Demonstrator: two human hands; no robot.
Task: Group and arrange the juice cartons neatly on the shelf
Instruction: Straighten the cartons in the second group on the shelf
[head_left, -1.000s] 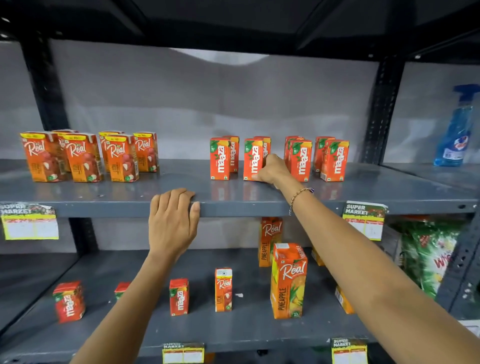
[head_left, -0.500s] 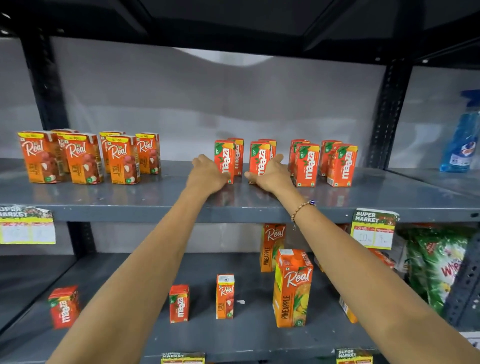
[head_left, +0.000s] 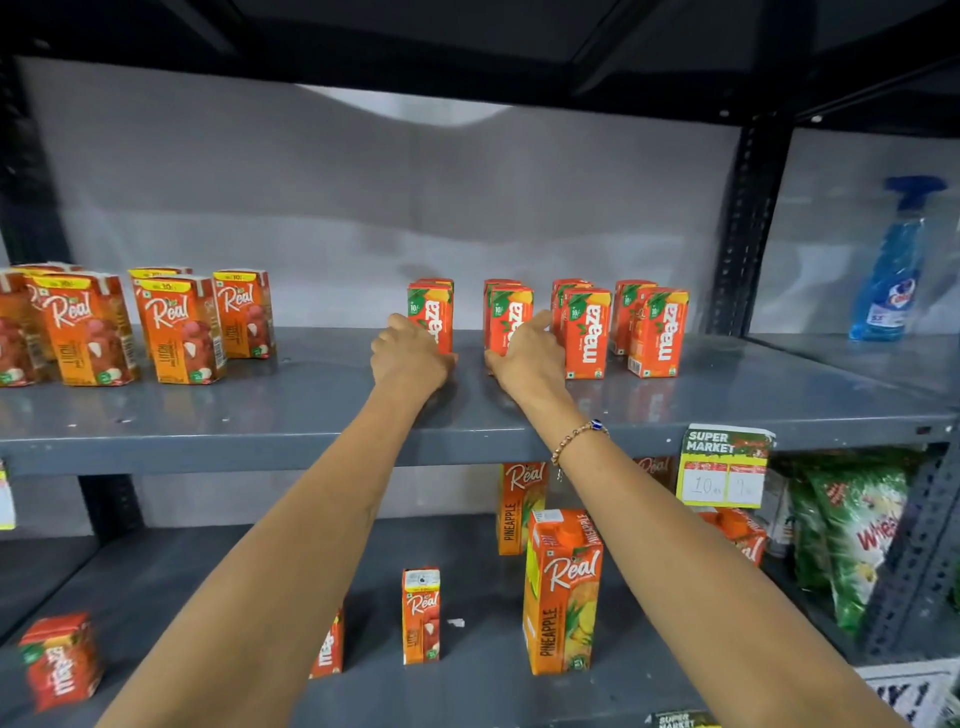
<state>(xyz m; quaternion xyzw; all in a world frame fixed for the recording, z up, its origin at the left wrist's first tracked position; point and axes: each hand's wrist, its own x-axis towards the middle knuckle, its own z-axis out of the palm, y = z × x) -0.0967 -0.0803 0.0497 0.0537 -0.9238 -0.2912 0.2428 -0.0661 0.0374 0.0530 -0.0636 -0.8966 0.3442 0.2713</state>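
Note:
Small orange-red Maaza cartons stand in pairs, front and back, along the upper shelf (head_left: 311, 410). My left hand (head_left: 410, 361) curls around the base of the leftmost Maaza carton (head_left: 432, 312). My right hand (head_left: 527, 358) grips the base of the second Maaza carton (head_left: 511, 312), its fingers reaching between that carton and the third Maaza carton (head_left: 587, 332). A fourth Maaza pair (head_left: 657, 332) stands at the right end. Orange Real litchi cartons (head_left: 179, 327) are grouped at the shelf's left.
On the lower shelf stand two tall Real pineapple cartons (head_left: 563, 592), a small Real litchi carton (head_left: 421, 616) and loose Maaza cartons (head_left: 60, 660). Green detergent bags (head_left: 852, 530) lie at right. A blue spray bottle (head_left: 891, 265) stands beyond the upright. A price tag (head_left: 722, 465) hangs from the shelf edge.
My left hand rose from the shelf's front edge to the leftmost Maaza carton. My right hand stayed on the second carton. The view moved closer.

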